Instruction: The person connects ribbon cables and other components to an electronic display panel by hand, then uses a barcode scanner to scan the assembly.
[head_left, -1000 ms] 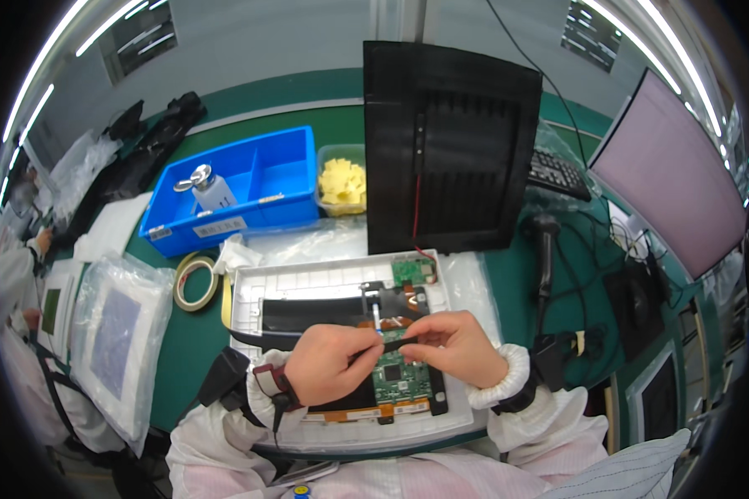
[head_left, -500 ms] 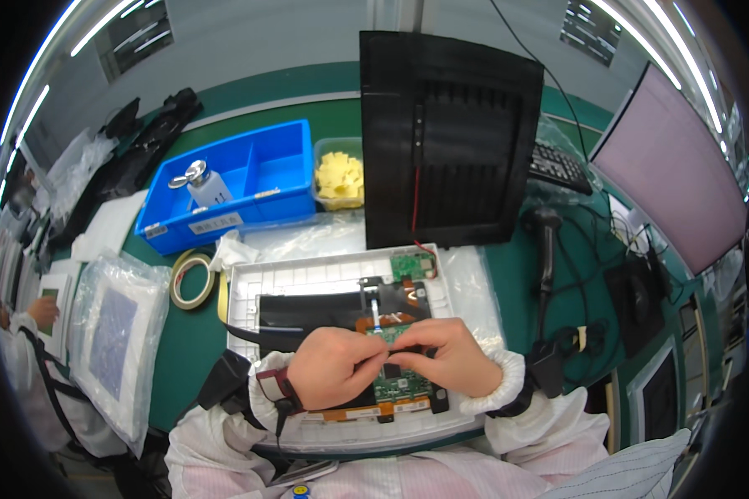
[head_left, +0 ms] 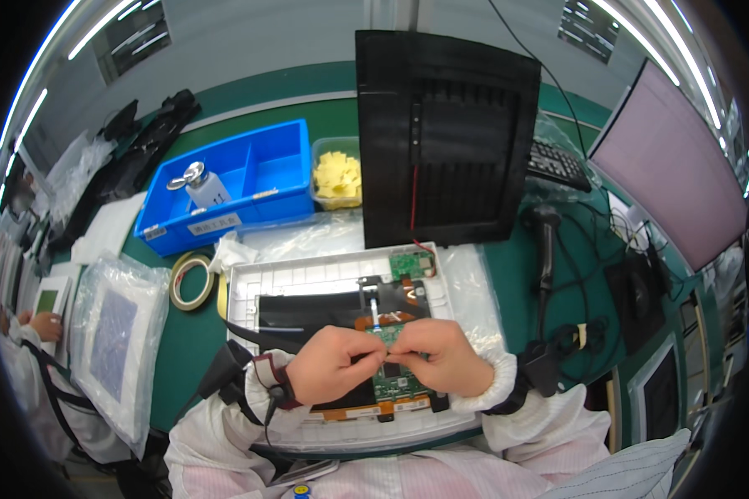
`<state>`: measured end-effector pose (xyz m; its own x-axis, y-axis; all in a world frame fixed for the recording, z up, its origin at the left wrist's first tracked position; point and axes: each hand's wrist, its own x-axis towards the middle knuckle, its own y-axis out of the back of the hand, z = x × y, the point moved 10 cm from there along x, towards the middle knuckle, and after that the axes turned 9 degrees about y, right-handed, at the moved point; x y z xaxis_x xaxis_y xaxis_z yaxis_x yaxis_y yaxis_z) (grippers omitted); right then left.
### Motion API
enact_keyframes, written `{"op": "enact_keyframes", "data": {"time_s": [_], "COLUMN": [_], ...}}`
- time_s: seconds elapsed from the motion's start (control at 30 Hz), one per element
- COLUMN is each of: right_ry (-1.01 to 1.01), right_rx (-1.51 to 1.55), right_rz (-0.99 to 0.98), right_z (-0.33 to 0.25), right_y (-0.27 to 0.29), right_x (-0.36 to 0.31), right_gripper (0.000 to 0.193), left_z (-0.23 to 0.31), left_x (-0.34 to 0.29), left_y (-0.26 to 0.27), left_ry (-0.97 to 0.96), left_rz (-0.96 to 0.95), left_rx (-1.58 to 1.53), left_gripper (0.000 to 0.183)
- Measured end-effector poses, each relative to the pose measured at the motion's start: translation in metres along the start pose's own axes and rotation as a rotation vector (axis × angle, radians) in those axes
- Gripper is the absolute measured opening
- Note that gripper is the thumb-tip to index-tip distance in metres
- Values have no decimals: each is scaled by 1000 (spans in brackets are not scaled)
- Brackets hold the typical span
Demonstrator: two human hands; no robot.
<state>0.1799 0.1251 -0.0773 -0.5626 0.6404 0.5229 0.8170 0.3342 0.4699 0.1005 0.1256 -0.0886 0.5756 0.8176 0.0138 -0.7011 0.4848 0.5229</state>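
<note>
Both hands meet over the green circuit board (head_left: 391,384) in a white plastic housing (head_left: 308,270). My left hand (head_left: 333,366) is closed, its thumb and forefinger pinched at the board's upper part. Against its fingertips, my right hand (head_left: 441,356) pinches too. Whatever lies between the fingertips is too small to make out. Just above them a white flat cable (head_left: 374,308) runs over orange flex strips. A smaller green board (head_left: 412,264) sits at the housing's upper right, with a red wire leading to the upright black panel (head_left: 449,141).
Behind stand a blue divided bin (head_left: 279,162) with a pump bottle (head_left: 208,190) and a tub of yellow pieces (head_left: 337,179). A tape roll (head_left: 191,281) and a bagged panel (head_left: 112,333) lie left. To the right are a scanner (head_left: 545,249), cables and a monitor (head_left: 674,166). A co-worker's hand (head_left: 46,324) shows far left.
My left hand has shifted slightly and its wrist has turned a little; the pinch of both hands stays over the board. At far left, the co-worker's hand has moved slightly.
</note>
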Motion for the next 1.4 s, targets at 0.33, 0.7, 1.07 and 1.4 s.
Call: {"op": "enact_keyframes", "data": {"time_s": [0.33,0.7,1.07,1.4], "right_ry": [37,-487,-406,-358], "right_rx": [177,728,678,630], "right_rz": [100,102,87,22], "right_z": [-16,24,19,17], "right_y": [13,-11,-9,-11], "right_x": [0,-17,-13,-12], "right_gripper": [10,10,9,10], "left_z": [-18,-13,-26,-28], "left_x": [-22,-15,-12,-13], "left_y": [145,3,-6,-7], "left_ry": [113,178,170,184], "left_rz": [824,47,4,-2], "left_rx": [281,-418,-487,-487], "left_gripper": [14,12,10,10]}}
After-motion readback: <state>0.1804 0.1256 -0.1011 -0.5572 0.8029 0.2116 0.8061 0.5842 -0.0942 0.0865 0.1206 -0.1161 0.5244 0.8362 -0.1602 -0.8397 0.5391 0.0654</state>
